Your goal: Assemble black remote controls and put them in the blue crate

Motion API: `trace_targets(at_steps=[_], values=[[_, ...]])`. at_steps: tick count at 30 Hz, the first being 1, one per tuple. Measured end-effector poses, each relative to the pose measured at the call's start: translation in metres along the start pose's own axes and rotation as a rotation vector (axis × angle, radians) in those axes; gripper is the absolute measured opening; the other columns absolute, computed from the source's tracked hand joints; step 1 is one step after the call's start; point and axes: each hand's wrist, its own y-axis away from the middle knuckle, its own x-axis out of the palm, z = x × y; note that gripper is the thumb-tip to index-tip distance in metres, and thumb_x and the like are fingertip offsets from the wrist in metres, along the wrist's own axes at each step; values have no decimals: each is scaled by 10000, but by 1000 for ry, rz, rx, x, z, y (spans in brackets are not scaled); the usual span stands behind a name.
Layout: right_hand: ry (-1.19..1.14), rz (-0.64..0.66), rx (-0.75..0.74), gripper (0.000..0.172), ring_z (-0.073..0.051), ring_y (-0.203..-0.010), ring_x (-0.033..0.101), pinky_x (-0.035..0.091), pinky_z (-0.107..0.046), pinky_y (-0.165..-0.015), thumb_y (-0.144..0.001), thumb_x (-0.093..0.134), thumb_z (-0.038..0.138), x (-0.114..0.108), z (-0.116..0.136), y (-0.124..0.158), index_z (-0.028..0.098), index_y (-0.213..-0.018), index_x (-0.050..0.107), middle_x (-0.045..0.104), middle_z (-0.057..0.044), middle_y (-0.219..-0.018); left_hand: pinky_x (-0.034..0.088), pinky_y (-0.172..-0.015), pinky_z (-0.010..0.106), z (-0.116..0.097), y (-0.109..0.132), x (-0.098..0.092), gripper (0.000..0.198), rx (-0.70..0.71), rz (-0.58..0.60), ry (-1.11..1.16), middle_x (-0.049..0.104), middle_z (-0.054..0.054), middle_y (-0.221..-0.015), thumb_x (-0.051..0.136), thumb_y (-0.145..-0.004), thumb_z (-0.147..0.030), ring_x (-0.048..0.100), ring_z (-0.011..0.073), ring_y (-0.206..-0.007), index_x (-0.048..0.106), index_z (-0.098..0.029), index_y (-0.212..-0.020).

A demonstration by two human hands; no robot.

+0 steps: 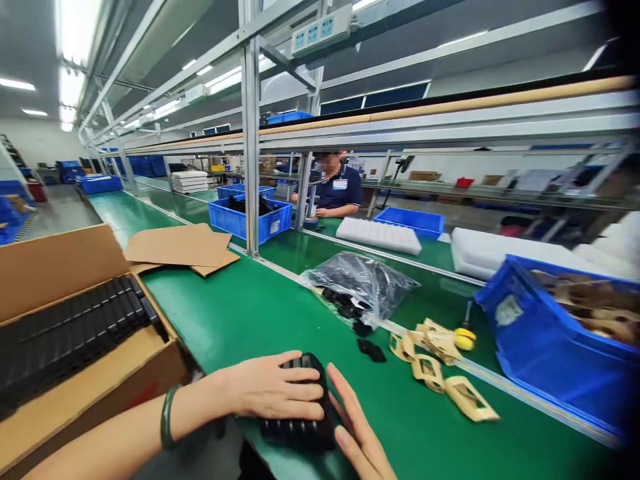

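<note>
At the near edge of the green bench lies a row of black ribbed plastic parts (300, 433), packed close together. My left hand (280, 390) lies across their top, fingers curved over them and gripping; its underside is hidden. Along their right side is my right hand (357, 427), its fingers straight and apart; whether they touch the parts I cannot tell. A small flat black piece (371, 350) lies just beyond. Farther back, a clear plastic bag (365, 280) has black pieces at its mouth. Several beige frame-shaped pieces (427, 370) lie to the right.
An open cardboard box (145, 373) of black parts stands left, near cardboard sheets (175, 247). A blue bin (540, 353) of brown pieces and a yellow-handled screwdriver (465, 339) are right. A metal post (251, 147) rises from the bench; a person (337, 190) sits opposite.
</note>
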Motion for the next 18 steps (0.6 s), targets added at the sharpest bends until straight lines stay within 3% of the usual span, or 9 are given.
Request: trace_targets(at_steps=[2, 4, 7, 10, 14, 16, 18], values=[[205, -18, 2, 548, -233, -1433, 138, 172, -479, -1154, -935, 386, 496, -4, 0, 2, 393, -1459, 265, 185, 39, -1571, 121, -1172, 475, 13, -13, 11, 476, 34, -42, 10, 435, 56, -1466, 369, -956, -172, 240, 220, -1415, 333, -282, -1418], [388, -5, 61, 590, -235, -1442, 70, 141, -492, -1155, -938, 382, 488, -8, 2, 9, 347, -1484, 208, 129, 18, -1583, 133, -1166, 494, 29, -10, 20, 531, -28, -40, -26, 336, 36, -1522, 365, -960, -159, 207, 223, -1427, 250, -310, -1455], [643, 42, 157, 631, -284, -1438, 50, 191, -524, -1134, -938, 369, 479, -16, 5, 24, 267, -1499, 175, 69, -54, -1589, 214, -1147, 469, 54, 10, 32, 582, -254, 6, -144, 286, 36, -1543, 377, -944, -97, 246, 218, -1415, 250, -362, -1447], [897, 49, 188, 624, -361, -1418, 77, 234, -598, -1088, -933, 364, 462, -27, 9, 37, 211, -1489, 234, 111, -146, -1570, 285, -1112, 477, 67, 34, 43, 623, -482, 13, -212, 333, 68, -1522, 391, -905, -21, 296, 239, -1395, 308, -349, -1428], [1103, 44, 61, 615, -395, -1401, 96, 271, -644, -1047, -913, 406, 456, -36, 16, 33, 263, -1478, 263, 175, -129, -1556, 338, -1065, 543, 47, 40, 54, 539, -715, -57, -234, 423, 166, -1455, 369, -922, -76, 374, 291, -1349, 321, -221, -1439], [1142, 128, -9, 624, -423, -1380, 163, 319, -660, -1009, -880, 465, 483, -37, 15, 25, 324, -1459, 296, 232, -115, -1540, 368, -1042, 555, 23, 29, 56, 526, -791, -78, -202, 412, 168, -1461, 402, -953, -256, 387, 312, -1336, 269, -238, -1462], [1182, 181, -45, 637, -447, -1347, 253, 355, -667, -977, -841, 517, 509, -39, 9, 20, 352, -1434, 346, 317, -126, -1506, 362, -1009, 627, 0, 16, 57, 660, -846, -59, -72, 302, 147, -1525, 469, -905, -478, 309, 374, -1367, 176, -334, -1479]])
